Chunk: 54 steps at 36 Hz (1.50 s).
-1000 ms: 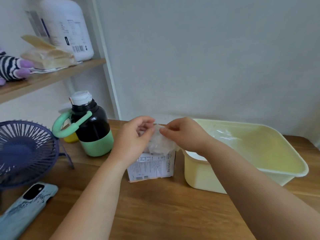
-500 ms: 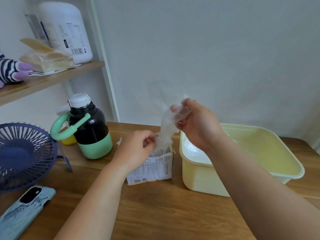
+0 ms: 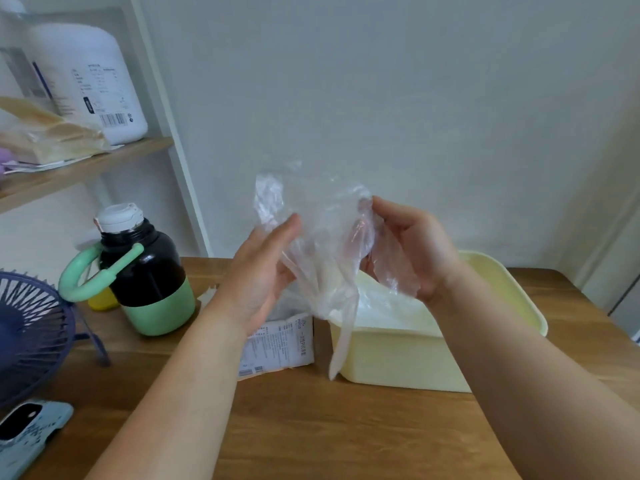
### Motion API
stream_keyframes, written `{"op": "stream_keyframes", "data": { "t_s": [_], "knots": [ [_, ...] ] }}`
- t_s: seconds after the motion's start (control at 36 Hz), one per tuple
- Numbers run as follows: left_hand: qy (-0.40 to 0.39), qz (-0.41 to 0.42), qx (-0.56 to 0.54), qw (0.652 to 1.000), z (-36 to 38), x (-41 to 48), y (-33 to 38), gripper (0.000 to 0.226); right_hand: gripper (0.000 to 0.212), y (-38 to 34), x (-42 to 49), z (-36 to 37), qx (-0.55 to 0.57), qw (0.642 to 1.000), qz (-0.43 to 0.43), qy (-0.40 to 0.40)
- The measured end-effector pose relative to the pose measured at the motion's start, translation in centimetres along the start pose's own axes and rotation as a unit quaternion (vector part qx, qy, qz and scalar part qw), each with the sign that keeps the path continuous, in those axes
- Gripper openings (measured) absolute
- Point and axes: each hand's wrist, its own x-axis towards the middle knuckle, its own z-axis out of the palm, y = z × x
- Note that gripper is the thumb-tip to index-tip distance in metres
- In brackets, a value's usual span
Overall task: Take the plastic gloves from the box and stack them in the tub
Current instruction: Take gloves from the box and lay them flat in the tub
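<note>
We've pulled the glove (image 3: 322, 244) clear of the box (image 3: 280, 344). Our right hand (image 3: 412, 247) pinches it and our left hand (image 3: 259, 282) rests straight-fingered against it, so the tub (image 3: 398, 358) at right comes next.

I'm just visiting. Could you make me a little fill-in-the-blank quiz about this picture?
The right hand grips a clear plastic ____, which the left hand touches.
The tub is pale ____.
The box stands to the tub's ____.
The bottle has a looped handle coloured ____.
Missing words: glove; yellow; left; green.
</note>
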Motion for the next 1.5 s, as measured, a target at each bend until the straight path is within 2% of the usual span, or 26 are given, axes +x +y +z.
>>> {"op": "stream_keyframes", "data": {
  "t_s": [0.08, 0.14, 0.17, 0.22, 0.25, 0.31, 0.33, 0.36, 0.42, 0.47, 0.53, 0.58, 0.64, 0.72, 0.78, 0.83, 0.89, 1.0, 1.06, 1.11, 1.22, 1.31, 1.36, 1.44, 1.47, 1.5],
  "knots": [
    [0.033, -0.004, -0.067, 0.997, 0.8, 0.6, -0.3, 0.044, 0.034, -0.6, -0.8, -0.3, -0.028, 1.000, 0.011, -0.008],
    [0.077, 0.019, -0.094, 0.992, 1.3, 1.1, -0.5, 0.026, 0.033, -1.0, -0.9, -1.2, -0.067, 0.996, -0.005, 0.052],
    [0.105, 0.033, -0.089, 0.990, 1.4, 1.2, -0.5, 0.015, 0.027, -1.0, -0.8, -1.6, -0.130, 0.985, -0.026, 0.110],
    [0.174, 0.060, -0.053, 0.981, 1.7, 1.5, -0.5, 0.006, 0.003, -1.2, -0.7, -2.8, -0.319, 0.912, -0.067, 0.249],
    [0.216, 0.081, -0.018, 0.973, 1.7, 1.7, -0.5, 0.008, 0.015, -1.3, -0.8, -3.4, -0.399, 0.864, -0.081, 0.297],
    [0.288, 0.141, 0.054, 0.946, 1.8, 2.1, -0.5, 0.014, 0.023, -1.5, -1.1, -3.5, -0.452, 0.819, -0.138, 0.325],
    [0.312, 0.172, 0.073, 0.932, 2.0, 2.0, -0.3, 0.016, 0.021, -1.7, -1.2, -3.0, -0.447, 0.820, -0.165, 0.318],
    [0.323, 0.204, 0.089, 0.920, 2.3, 2.0, -0.2, 0.018, 0.022, -1.9, -1.4, -2.5, -0.428, 0.838, -0.176, 0.289],
    [0.295, 0.270, 0.144, 0.905, 3.4, 1.6, 0.2, 0.018, 0.034, -2.5, -1.7, -1.2, -0.364, 0.903, -0.125, 0.193],
    [0.197, 0.292, 0.218, 0.910, 4.6, 1.1, 0.2, 0.012, 0.047, -2.9, -2.2, -0.1, -0.314, 0.946, -0.037, 0.076],
    [0.063, 0.278, 0.308, 0.908, 5.6, 0.9, -0.1, 0.019, 0.037, -3.0, -2.5, 0.5, -0.290, 0.957, -0.020, 0.011],
    [-0.032, 0.286, 0.346, 0.893, 6.0, 0.6, -0.4, 0.025, 0.015, -2.9, -2.4, 0.3, -0.261, 0.962, -0.044, 0.059],
    [-0.066, 0.287, 0.319, 0.901, 5.9, 0.5, -0.6, 0.030, 0.001, -3.1, -2.1, -1.1, -0.211, 0.967, -0.039, 0.139],
    [-0.035, 0.254, 0.265, 0.929, 5.7, 0.7, -1.0, 0.018, 0.007, -3.6, -2.2, -4.2, -0.142, 0.971, 0.015, 0.192],
    [-0.004, 0.240, 0.321, 0.916, 5.6, 1.4, -1.5, 0.025, 0.011, -3.6, -2.6, -6.3, -0.178, 0.955, 0.065, 0.229],
    [-0.029, 0.202, 0.409, 0.890, 5.8, 2.1, -2.1, 0.023, 0.013, -3.4, -3.0, -8.3, -0.270, 0.916, 0.122, 0.270],
    [-0.091, 0.149, 0.499, 0.849, 6.4, 2.7, -2.7, 0.025, 0.015, -3.4, -3.4, -9.8, -0.384, 0.859, 0.175, 0.288],
    [-0.226, -0.005, 0.622, 0.750, 8.0, 4.2, -4.4, 0.054, 0.007, -3.3, -3.7, -11.3, -0.561, 0.736, 0.245, 0.291],
    [-0.274, -0.101, 0.660, 0.692, 8.5, 4.8, -5.0, 0.062, 0.006, -3.0, -3.6, -11.3, -0.615, 0.689, 0.260, 0.282],
    [-0.313, -0.157, 0.686, 0.638, 9.2, 5.1, -5.3, 0.061, 0.015, -2.7, -3.4, -11.4, -0.681, 0.626, 0.273, 0.264],
    [-0.344, -0.191, 0.712, 0.582, 9.6, 5.5, -5.5, 0.048, 0.020, -2.3, -3.2, -11.9, -0.772, 0.531, 0.219, 0.272],
    [-0.357, -0.203, 0.716, 0.564, 9.3, 5.6, -5.9, 0.042, 0.033, -1.9, -3.4, -12.1, -0.781, 0.520, 0.179, 0.296],
    [-0.351, -0.186, 0.713, 0.577, 9.3, 5.7, -6.2, 0.036, 0.039, -1.9, -3.5, -11.6, -0.809, 0.490, 0.126, 0.299],
    [-0.297, -0.131, 0.692, 0.644, 9.1, 5.8, -6.1, 0.037, 0.042, -2.1, -3.6, -10.6, -0.881, 0.393, 0.040, 0.262],
    [-0.275, -0.108, 0.683, 0.668, 8.9, 5.8, -5.8, 0.039, 0.039, -2.3, -3.5, -10.5, -0.889, 0.386, 0.030, 0.243],
    [-0.254, -0.082, 0.675, 0.688, 8.8, 5.7, -5.5, 0.039, 0.035, -2.4, -3.5, -10.2, -0.888, 0.401, 0.035, 0.224]
  ]
}}
